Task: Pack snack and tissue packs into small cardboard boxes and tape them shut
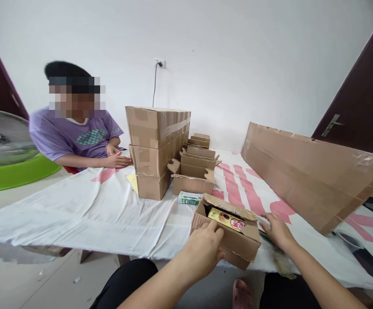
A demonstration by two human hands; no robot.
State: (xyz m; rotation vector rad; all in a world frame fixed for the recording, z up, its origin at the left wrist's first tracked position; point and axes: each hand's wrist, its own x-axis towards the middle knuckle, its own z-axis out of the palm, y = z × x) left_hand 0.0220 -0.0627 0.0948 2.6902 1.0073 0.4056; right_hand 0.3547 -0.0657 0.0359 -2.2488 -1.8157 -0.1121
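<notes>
A small open cardboard box (234, 242) sits at the near edge of the table, its flaps up. Inside lies a yellow packet (227, 219) with red print. My left hand (202, 249) grips the box's near left wall, fingers curled over its rim. To the right of the box, my right hand (276, 229) rests flat on the cloth, its fingers stretched toward the box's right flap and holding nothing.
Three taped cartons (156, 150) are stacked mid-table, with several small open boxes (194, 171) beside them and a green-white packet (189, 198) in front. A long flat carton (309, 171) lies at right. A person in a purple shirt (77, 137) sits at far left near a fan (2, 137).
</notes>
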